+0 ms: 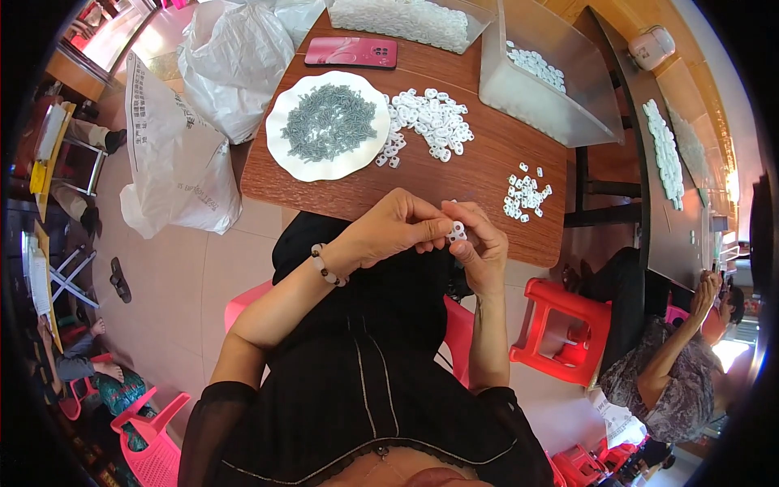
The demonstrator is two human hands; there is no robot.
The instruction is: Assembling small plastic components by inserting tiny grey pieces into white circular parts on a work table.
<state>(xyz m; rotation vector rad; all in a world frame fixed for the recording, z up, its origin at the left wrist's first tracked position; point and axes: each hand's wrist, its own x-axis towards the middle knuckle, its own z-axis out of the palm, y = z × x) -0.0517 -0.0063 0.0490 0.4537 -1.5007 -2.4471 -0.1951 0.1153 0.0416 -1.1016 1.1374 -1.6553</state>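
Observation:
Just past the near edge of the table, my left hand (402, 226) and my right hand (480, 247) meet with fingertips closed. Between them is a small white plastic piece with dark holes (458, 232). My right thumb and fingers grip it from the right, and my left thumb and finger pinch at its left side. Whether a small pin is in the left fingertips is hidden. Beyond my left hand, a white scalloped plate (281, 159) bears a heap of small grey pins (331, 122). Loose white plastic pieces (434, 120) lie beside the plate.
A smaller group of white pieces (526, 195) lies at the table's right. A pink phone (350, 53) and a clear plastic bin (527, 101) stand farther back. White sacks (174, 154) are on the left. A red stool (560, 333) and a seated person (673, 373) are at right.

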